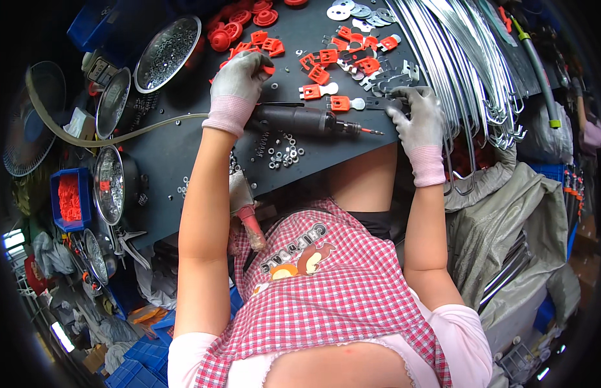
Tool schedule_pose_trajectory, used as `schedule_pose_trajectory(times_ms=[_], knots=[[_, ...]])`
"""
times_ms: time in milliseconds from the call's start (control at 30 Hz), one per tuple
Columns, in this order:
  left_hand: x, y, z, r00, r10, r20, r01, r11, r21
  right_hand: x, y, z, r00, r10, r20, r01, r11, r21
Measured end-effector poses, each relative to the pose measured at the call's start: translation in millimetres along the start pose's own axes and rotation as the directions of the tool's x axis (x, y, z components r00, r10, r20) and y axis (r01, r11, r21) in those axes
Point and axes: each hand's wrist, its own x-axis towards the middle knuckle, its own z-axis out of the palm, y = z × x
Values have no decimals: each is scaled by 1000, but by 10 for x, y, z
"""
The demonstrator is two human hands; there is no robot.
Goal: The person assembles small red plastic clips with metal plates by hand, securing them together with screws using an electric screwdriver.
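1. A small red plastic piece [268,70] is pinched between the thumb and fingers of the gloved left hand [239,84], held above the dark work surface [358,143], inward from its left edge. Its full shape is hidden by the glove.
2. The end of a dark flat strip [380,103] is pinched between the thumb and fingertips of the gloved right hand [421,119], toward the surface's right edge. The strip points at the silver tab of a red plastic clip [340,103]; whether the two are touching cannot be told.
3. Another tabbed red clip [310,92] is seen just beyond that one, farther from the near edge.
4. The red piece is judged to be light and stiff, best taken by its sides with the fingertips. The strip, probably thin metal, is likely rigid and somewhat slippery; a firm hold at its free end leaves the other end exposed.
5. A black power screwdriver [294,119] is laid between the hands, near the near edge, with its bit [373,132] pointed toward the right edge. Loose nuts [287,154] are scattered between it and the near edge.
6. Bent steel rods [465,71] are bundled along the right edge, while a large steel bowl [192,32] is placed toward the left edge.
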Motion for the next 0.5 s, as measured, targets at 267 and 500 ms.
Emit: schedule_pose_trajectory(times_ms=[267,500], knots=[[-257,727,-182,936,-70,344,305,646,-700,74,26,72,978,-204,35,207,961,-181],[-363,759,-140,933,-68,354,342,475,-810,66,-104,-123,940,-338,-54,324,929,-180]])
